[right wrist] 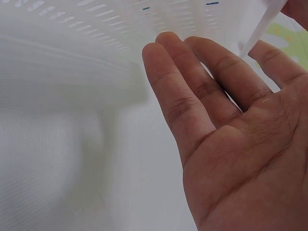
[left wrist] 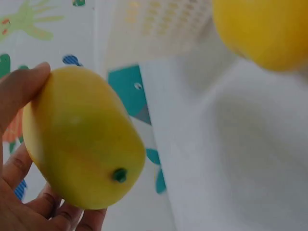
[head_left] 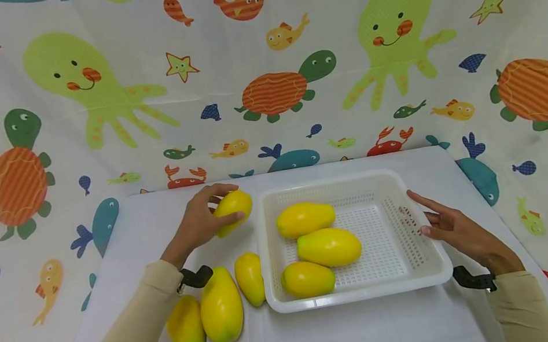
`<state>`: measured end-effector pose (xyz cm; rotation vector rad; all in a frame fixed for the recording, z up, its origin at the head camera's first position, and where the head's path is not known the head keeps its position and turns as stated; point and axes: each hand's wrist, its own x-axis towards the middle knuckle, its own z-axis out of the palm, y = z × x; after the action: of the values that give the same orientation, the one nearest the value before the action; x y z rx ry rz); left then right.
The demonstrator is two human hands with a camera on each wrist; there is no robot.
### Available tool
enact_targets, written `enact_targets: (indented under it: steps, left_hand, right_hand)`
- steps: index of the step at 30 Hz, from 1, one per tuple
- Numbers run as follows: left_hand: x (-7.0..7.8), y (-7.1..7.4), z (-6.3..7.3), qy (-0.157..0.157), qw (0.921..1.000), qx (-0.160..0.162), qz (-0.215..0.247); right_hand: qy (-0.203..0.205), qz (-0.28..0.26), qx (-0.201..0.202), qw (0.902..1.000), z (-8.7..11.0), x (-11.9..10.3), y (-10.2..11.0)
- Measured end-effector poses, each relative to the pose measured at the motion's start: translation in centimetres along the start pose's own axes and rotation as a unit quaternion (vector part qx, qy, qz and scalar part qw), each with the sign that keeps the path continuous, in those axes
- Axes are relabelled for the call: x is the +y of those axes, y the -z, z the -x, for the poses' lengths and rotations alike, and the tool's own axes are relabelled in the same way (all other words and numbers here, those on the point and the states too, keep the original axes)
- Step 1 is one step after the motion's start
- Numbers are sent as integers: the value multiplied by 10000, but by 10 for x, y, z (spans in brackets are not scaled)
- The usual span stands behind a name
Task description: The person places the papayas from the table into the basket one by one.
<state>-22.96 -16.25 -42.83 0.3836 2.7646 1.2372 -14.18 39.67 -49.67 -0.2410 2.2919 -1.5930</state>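
My left hand (head_left: 207, 218) grips a yellow mango (head_left: 235, 208) above the table, left of the white basket's back corner. Its green stem nub shows in the left wrist view, with thumb and fingers around the fruit (left wrist: 86, 139). At the right side of the basket (head_left: 360, 295), my right hand (head_left: 458, 232) holds the rim. The thumb lies over the edge, while several loosely extended fingers (right wrist: 168, 91) are outside and below it. Inside the basket, toward its left, lie three mangoes: one at the back (head_left: 305, 219), one in the middle (head_left: 329, 248) and one in front (head_left: 308, 279).
Left of the basket, three more mangoes lie on the white cloth: a small one (head_left: 250, 279) close to the basket wall, a large one (head_left: 222, 307) and another (head_left: 185, 326) under the left forearm. A sea-animal curtain (head_left: 255, 39) hangs behind the table.
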Motion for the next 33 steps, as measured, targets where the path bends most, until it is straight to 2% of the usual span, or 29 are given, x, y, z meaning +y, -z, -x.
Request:
enact_targets:
  steps: [7,14,24,30,33]
  left_hand:
    - [39,-11,7,-288,9992,-165,242]
    - [58,-27,9,-415,9966,-440,558]
    - [62,-52,11,-564,9935,-714,685]
    - [59,-63,14,-847,9934,-660,412]
    - [57,-67,16,-875,9938,-644,241]
  right_hand:
    - [1,79,35,10000,0,-1,0]
    - [9,64,45,10000,0,-1,0]
    - [39,151,35,9999,-1,0,-2]
    - [27,130,43,9999,0,-1,-1]
    - [-3,89,56,9999,1,-1,-1]
